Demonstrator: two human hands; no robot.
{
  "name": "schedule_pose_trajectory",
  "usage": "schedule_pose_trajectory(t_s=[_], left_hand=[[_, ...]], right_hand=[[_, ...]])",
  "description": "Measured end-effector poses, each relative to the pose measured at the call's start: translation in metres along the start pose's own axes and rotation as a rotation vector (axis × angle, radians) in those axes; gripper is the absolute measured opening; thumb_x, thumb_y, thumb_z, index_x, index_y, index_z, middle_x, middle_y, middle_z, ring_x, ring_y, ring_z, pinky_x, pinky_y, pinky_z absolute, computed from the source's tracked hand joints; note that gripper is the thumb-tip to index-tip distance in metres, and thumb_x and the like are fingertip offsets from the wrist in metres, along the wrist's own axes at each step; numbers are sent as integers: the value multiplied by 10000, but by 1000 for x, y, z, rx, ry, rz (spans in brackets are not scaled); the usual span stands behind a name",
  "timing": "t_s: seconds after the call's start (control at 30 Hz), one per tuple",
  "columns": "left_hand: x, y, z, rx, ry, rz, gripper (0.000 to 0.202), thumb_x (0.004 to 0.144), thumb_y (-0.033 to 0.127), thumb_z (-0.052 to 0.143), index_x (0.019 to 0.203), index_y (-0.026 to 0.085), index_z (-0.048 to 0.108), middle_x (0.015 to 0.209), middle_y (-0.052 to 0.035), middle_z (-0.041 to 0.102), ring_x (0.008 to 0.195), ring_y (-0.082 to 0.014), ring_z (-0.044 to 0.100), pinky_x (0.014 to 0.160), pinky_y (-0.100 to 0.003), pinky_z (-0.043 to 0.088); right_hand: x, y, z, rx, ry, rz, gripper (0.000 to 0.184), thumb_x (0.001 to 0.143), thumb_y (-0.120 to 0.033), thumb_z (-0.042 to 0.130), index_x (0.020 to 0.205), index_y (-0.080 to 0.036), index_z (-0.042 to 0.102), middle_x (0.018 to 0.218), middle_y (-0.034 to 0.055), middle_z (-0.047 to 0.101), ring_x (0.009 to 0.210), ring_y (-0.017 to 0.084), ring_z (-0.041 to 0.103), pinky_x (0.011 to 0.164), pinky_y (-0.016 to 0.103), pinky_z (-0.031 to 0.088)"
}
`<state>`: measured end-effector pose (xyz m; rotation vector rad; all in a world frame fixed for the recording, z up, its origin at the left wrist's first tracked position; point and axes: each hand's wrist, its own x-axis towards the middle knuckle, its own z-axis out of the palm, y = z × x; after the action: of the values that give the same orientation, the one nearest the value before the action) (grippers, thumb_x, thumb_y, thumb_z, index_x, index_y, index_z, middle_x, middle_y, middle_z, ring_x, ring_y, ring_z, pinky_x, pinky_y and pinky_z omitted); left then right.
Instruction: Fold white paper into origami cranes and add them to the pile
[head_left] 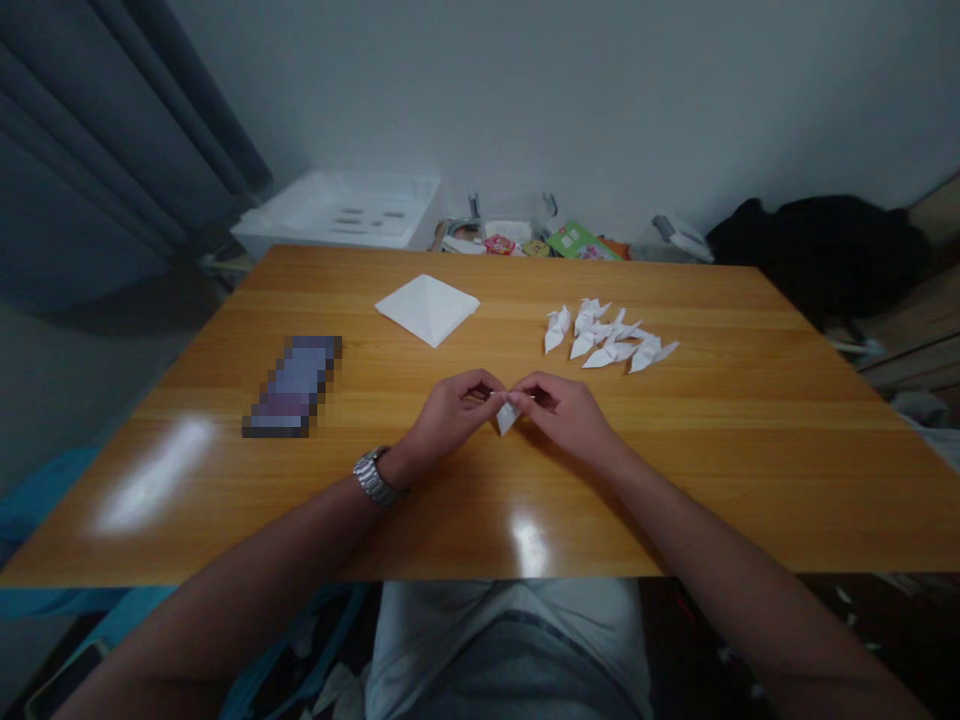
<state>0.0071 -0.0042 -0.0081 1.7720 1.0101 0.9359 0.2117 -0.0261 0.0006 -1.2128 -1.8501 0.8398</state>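
Observation:
My left hand (448, 412) and my right hand (564, 412) meet over the middle of the wooden table (712, 480). Both pinch a small folded piece of white paper (508, 414) between their fingertips, just above the tabletop. A metal watch (375, 478) sits on my left wrist. A stack of white square paper sheets (427, 308) lies further back, left of centre. Several finished white paper cranes (609, 338) lie in a loose pile at the back right of my hands.
A blurred dark rectangular object (294, 386) lies on the table to the left. Behind the table stand a white plastic box (341, 212), colourful packets (574, 241) and a dark heap of cloth (821, 245). Grey curtains (97, 150) hang at the left.

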Motion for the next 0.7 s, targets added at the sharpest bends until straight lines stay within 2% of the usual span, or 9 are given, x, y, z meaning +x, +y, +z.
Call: schedule_pose_trajectory(t_s=[0.17,0.3,0.5,0.7], left_hand=[[-1,7,1,42,-3,26,250,934,407,658,881,166,692,843,-37,737,742,-148,683,664,-221,533],[-2,9,1,44,5,26,264,948,419,646,893,165,694,846,-44,741,729,-149,681,655,-223,531],[-1,10,-2,40,26,22,279,937,428,654,876,160,701,843,-54,750,755,-168,687,691,-242,541],[1,6,-5,44,20,16,280,941,419,643,875,152,698,841,-50,748,749,-157,679,691,-235,537]], right_hand=[[-1,-1,-5,-99,10,-68,246,991,-400,584,881,-216,704,810,22,728,736,181,648,685,287,458],[0,-1,-7,-118,17,-70,252,988,-404,591,875,-216,713,804,22,729,733,182,647,681,290,454],[2,9,-8,93,26,36,240,925,-432,671,919,-210,762,863,32,766,782,188,685,725,295,510],[5,18,-3,297,30,144,322,851,-485,747,988,-194,754,946,67,774,832,201,709,771,327,563]])
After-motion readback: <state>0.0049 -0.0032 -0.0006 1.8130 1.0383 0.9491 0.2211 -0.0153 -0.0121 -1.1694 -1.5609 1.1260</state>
